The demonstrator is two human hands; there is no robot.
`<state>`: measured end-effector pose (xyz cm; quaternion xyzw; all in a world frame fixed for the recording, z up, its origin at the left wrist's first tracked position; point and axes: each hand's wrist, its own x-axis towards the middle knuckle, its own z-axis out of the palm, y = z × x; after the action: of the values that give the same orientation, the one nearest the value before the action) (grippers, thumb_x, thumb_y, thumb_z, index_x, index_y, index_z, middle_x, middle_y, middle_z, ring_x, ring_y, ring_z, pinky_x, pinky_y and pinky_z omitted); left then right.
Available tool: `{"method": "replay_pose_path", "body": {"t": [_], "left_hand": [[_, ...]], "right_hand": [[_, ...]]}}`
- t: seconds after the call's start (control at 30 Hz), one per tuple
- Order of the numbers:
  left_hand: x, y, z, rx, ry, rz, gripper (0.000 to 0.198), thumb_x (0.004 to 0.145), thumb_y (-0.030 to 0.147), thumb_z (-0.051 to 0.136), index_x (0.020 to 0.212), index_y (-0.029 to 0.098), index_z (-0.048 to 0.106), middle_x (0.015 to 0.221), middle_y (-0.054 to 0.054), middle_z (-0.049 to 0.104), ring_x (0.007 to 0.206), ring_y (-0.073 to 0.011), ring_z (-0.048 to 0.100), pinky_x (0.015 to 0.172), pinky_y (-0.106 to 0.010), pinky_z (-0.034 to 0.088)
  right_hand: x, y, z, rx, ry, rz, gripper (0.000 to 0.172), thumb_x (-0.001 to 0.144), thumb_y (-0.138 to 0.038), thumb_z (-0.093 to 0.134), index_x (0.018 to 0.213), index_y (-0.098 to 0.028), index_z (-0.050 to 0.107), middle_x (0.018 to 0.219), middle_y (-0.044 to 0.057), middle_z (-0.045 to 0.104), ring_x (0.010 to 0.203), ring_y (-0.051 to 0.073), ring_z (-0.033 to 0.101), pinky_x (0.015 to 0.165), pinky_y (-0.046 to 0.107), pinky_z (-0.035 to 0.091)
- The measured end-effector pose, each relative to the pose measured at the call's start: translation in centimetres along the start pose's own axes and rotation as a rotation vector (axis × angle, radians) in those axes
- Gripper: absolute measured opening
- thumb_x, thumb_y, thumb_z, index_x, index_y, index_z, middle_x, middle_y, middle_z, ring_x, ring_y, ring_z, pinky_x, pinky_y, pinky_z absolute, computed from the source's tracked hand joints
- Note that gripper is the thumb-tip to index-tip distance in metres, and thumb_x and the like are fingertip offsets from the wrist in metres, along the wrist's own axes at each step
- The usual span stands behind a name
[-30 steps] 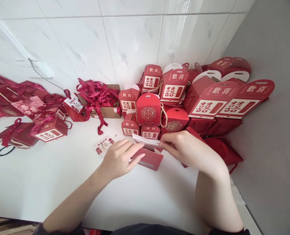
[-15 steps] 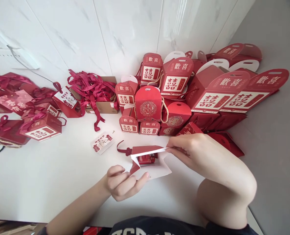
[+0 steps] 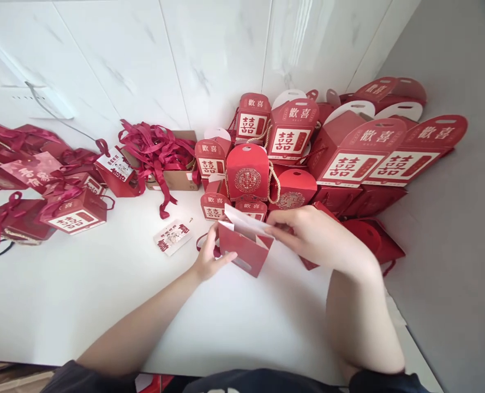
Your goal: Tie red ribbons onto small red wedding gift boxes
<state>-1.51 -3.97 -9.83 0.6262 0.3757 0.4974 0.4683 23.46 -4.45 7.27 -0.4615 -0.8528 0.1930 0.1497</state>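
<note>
A small red paper gift bag [image 3: 242, 248] with a white inside is held up in front of me, its mouth open and tilted toward the back. My left hand [image 3: 211, 256] grips its left side, thumb on the front face. At the top right edge, the fingers of my right hand [image 3: 289, 229] pinch the rim. Part of a dark red ribbon [image 3: 202, 240] shows behind my left hand. To the left of the bag, a printed white card [image 3: 172, 237] lies flat on the table. What is inside the bag is hidden.
Red gift boxes [image 3: 248, 174] are stacked at the back, with larger handled boxes [image 3: 344, 164] to the right. A cardboard box of red ribbons [image 3: 177, 177] stands left of them. Several ribbon-tied boxes [image 3: 76, 210] crowd the far left. A grey wall [image 3: 450, 218] bounds the right side.
The bag has tipped so its red front now faces me and its inside is out of sight. Both hands moved slightly farther back with it, the left thumb now on its front.
</note>
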Motion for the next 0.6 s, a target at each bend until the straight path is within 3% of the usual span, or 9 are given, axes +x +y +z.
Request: {"method": "replay_pose_path", "body": {"t": [0.1,0.2,0.27,0.33,0.43,0.6], "left_hand": [[0.9,-0.7,0.3,-0.067,-0.034,-0.121,0.066,0.079,0.038,0.073,0.135,0.021,0.044,0.126,-0.012,0.061,0.115,-0.0283,0.060,0.096,-0.042,0.051],[1.1,-1.1,0.5,-0.023,-0.031,-0.144,0.055,0.077,0.037,0.075,0.123,0.017,0.052,0.119,-0.012,0.065,0.110,-0.0282,0.063,0.094,-0.041,0.052],[1.1,-1.0,0.7,0.020,-0.023,-0.118,0.053,0.078,0.038,0.074,0.122,0.016,0.054,0.120,-0.013,0.065,0.111,-0.0287,0.062,0.095,-0.042,0.051],[1.3,-0.7,0.9,0.041,-0.033,-0.086,0.051,0.082,0.040,0.070,0.125,0.017,0.054,0.122,-0.013,0.064,0.113,-0.0288,0.061,0.097,-0.042,0.050],[1.6,-0.2,1.0,-0.002,-0.112,-0.048,0.043,0.090,0.041,0.058,0.127,0.018,0.054,0.129,-0.011,0.062,0.120,-0.0278,0.058,0.103,-0.041,0.046],[1.9,-0.1,0.7,-0.067,-0.213,-0.041,0.041,0.094,0.040,0.051,0.127,0.017,0.055,0.136,-0.011,0.058,0.127,-0.0268,0.053,0.108,-0.040,0.041]], "right_hand": [[0.6,1.1,2.5,0.127,0.144,0.104,0.034,0.100,-0.042,0.045,0.078,-0.020,0.059,0.067,0.000,0.061,0.060,0.015,0.054,0.057,0.025,0.034],[0.5,2.6,6.5,0.545,0.295,0.061,0.034,0.098,-0.053,0.047,0.113,-0.024,0.057,0.100,0.003,0.069,0.087,0.020,0.064,0.076,0.029,0.047],[0.3,3.7,9.4,0.817,0.361,-0.041,0.048,0.092,-0.054,0.058,0.129,-0.024,0.048,0.121,0.005,0.064,0.105,0.023,0.062,0.087,0.033,0.050],[0.3,4.9,12.1,0.918,0.321,-0.023,0.051,0.087,-0.050,0.066,0.128,-0.023,0.050,0.127,0.007,0.062,0.114,0.024,0.060,0.095,0.035,0.049],[0.3,6.7,15.0,0.966,0.302,0.059,0.049,0.090,-0.051,0.061,0.128,-0.021,0.054,0.134,0.009,0.059,0.120,0.026,0.057,0.100,0.038,0.048],[0.3,8.8,16.6,1.041,0.297,0.052,0.051,0.092,-0.055,0.057,0.132,-0.023,0.056,0.138,0.007,0.056,0.127,0.026,0.053,0.107,0.038,0.043]]}}
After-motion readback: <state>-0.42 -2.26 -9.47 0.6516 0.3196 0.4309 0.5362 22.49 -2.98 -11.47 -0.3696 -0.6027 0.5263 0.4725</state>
